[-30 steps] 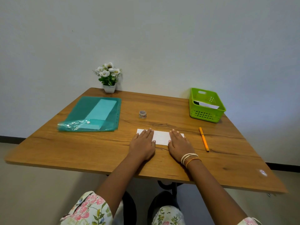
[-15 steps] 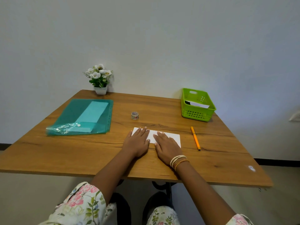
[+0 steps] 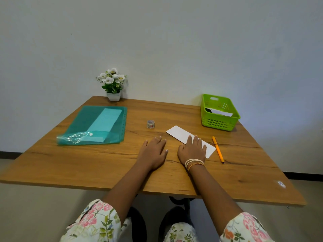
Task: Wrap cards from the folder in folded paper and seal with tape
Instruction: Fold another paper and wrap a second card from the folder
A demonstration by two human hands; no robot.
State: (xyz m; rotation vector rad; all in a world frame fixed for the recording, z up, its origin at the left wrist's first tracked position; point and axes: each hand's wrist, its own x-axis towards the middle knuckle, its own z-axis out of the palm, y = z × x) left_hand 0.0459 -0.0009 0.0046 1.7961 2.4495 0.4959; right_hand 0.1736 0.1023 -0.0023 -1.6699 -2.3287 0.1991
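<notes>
A white folded paper [image 3: 178,133] lies slanted on the wooden table [image 3: 87,165], right of centre. My right hand [image 3: 192,150] rests flat on its near half, fingers spread, bangles on the wrist. My left hand [image 3: 153,151] lies flat on bare wood to the left of the paper, not touching it. A teal translucent folder [image 3: 83,124] with a pale sheet inside lies at the left. A small patterned tape roll [image 3: 150,124] stands between the folder and the paper.
An orange pen [image 3: 218,149] lies just right of the paper. A green plastic basket [image 3: 219,112] with a white slip inside sits at the back right. A small pot of white flowers [image 3: 113,84] stands against the wall at the back left.
The paper has slid right and turned to a slant under my right hand. My left hand has come off it and now rests on the wood.
</notes>
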